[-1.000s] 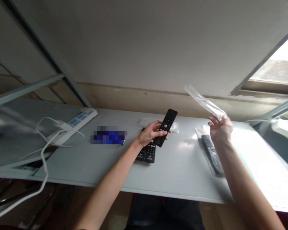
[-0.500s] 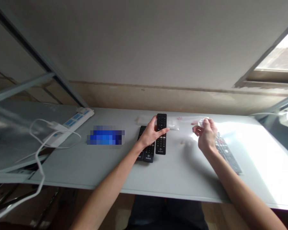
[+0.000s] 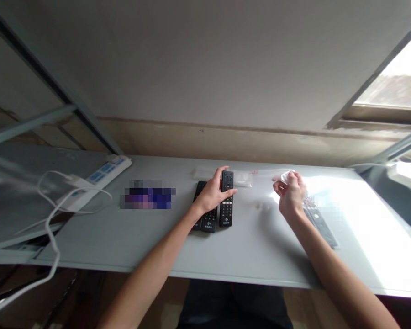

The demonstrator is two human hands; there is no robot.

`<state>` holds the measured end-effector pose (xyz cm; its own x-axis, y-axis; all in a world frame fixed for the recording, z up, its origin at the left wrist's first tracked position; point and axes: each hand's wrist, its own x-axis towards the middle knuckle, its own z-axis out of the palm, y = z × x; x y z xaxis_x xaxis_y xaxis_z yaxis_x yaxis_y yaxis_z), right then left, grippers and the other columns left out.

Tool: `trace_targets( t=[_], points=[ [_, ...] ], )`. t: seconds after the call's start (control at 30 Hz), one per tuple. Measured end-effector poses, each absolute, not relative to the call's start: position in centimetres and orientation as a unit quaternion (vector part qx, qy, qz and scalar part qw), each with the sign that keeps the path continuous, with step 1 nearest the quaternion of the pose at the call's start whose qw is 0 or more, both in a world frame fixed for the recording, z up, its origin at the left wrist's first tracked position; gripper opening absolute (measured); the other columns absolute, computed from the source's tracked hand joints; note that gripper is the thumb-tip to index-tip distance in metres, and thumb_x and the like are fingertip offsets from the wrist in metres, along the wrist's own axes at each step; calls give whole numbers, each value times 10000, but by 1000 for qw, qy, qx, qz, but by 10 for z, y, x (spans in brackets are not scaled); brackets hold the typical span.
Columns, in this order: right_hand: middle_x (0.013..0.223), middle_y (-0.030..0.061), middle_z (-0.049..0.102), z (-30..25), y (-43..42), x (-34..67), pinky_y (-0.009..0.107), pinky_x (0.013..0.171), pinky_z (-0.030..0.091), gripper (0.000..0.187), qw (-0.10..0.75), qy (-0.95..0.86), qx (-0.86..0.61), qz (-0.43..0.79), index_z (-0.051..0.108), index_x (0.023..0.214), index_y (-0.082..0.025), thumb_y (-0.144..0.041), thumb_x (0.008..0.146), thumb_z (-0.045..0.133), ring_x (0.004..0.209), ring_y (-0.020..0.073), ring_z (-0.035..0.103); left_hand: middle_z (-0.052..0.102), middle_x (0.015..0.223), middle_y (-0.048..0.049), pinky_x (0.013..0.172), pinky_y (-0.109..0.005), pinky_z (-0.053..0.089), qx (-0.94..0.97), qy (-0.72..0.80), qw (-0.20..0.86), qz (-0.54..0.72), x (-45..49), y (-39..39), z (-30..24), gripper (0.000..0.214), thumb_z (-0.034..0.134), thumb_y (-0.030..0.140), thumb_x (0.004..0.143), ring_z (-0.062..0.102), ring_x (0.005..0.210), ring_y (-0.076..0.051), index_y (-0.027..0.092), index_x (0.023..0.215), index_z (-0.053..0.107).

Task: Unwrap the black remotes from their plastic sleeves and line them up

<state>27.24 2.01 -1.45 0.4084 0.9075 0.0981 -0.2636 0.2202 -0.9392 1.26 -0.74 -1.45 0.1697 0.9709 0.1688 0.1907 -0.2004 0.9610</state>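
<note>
The black remote control (image 3: 226,199) has been brought down onto the grey table (image 3: 253,249) since a second ago, when it was held tilted in the air. It now lies flat, just beside two other black remotes (image 3: 205,208), touching or nearly touching them, so a row of three is formed. Compared with half a second ago it has been nudged slightly nearer.

The clear plastic bag (image 3: 283,176), earlier raised high, has been lowered to table level and is bunched at the right hand (image 3: 290,195). From this it is judged that an unwrapped remote has been set with the others and the empty wrapper is being dealt with.

Left hand (image 3: 215,192): forearm extended forward from bottom centre, palm down. The fingers are curled over the top end of the set-down remote, thumb on its left edge. Contact is kept, but the grasp looks loose; a firm clamp cannot be confirmed.

Right hand: forearm comes in from the lower right, wrist bent slightly. The fingers are pinched shut on the crumpled bag, knuckles toward the camera.

Just right of the right hand, a bagged remote (image 3: 320,221) lies on the table, partly hidden by the arm. A white power strip (image 3: 102,173) with a white cable (image 3: 55,214) sits well apart at far left. More clear wrappers (image 3: 241,178) lie behind the remotes.
</note>
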Motion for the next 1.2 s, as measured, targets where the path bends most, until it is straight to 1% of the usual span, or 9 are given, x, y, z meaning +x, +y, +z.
trace_targets(
  t=[0.07,0.2,0.33,0.5,0.67,0.8,0.9,1.03,1.2],
  points=[
    [668,-28,698,-15,20,273,197,404,325,335,700,-347,-463,419,492,880,-262,-507,898,719,432,91,520,690,1069,-37,966,-366,536,656,480,393,430,12,-9,-14,752,873,277,824,689,980,-242,266,1484,513],
    [643,-44,676,-15,21,274,195,414,346,308,700,-338,-464,424,506,885,-263,-484,882,721,439,93,525,683,1177,-91,1083,-448,486,720,510,316,349,13,-12,-12,609,846,242,835,641,1169,-330,261,1396,609],
    [614,-52,660,-12,21,273,198,420,356,224,699,-347,-449,434,520,869,-261,-395,864,699,441,99,516,676,1240,-102,1130,-476,452,762,513,270,287,14,-14,-13,503,802,245,882,571,1228,-343,259,1358,642],
    [814,28,754,-8,21,270,217,479,453,156,692,-389,-385,470,591,842,-231,-332,839,711,697,164,724,666,1225,-94,1148,-498,431,803,502,215,239,12,-10,-20,394,763,295,933,524,1227,-337,255,1317,682],
    [935,53,799,-4,27,283,237,511,533,181,723,-360,-350,474,575,831,-243,-336,823,730,857,222,791,607,1298,-106,1174,-519,426,820,502,167,220,9,-9,-18,352,800,305,910,491,1300,-343,254,1251,726],
    [1078,65,814,-1,32,296,266,583,622,167,716,-337,-313,525,672,964,-252,-331,820,702,1031,250,797,595,1412,-113,1241,-521,391,841,474,150,214,6,-10,-15,328,743,274,971,439,1461,-334,253,1297,714],
    [1159,79,813,-2,31,295,276,644,658,199,682,-329,-301,579,708,1037,-245,-313,852,680,1118,255,785,567,1537,-93,1315,-526,312,869,433,145,189,6,-11,-17,325,739,282,986,317,1606,-330,272,1310,719],
    [1221,103,815,-6,27,285,287,638,660,155,650,-325,-301,618,695,1012,-233,-292,868,687,1082,266,804,498,1671,-40,1371,-568,183,892,400,148,150,6,-11,-24,347,694,368,1026,222,1676,-318,312,1369,695],
    [1179,107,834,-12,27,280,281,590,631,150,639,-326,-315,621,685,1018,-225,-293,886,672,985,261,825,319,1789,-18,1388,-568,92,885,421,147,132,3,-11,-29,562,502,588,1097,87,1710,-300,321,1591,527]
  ],
)
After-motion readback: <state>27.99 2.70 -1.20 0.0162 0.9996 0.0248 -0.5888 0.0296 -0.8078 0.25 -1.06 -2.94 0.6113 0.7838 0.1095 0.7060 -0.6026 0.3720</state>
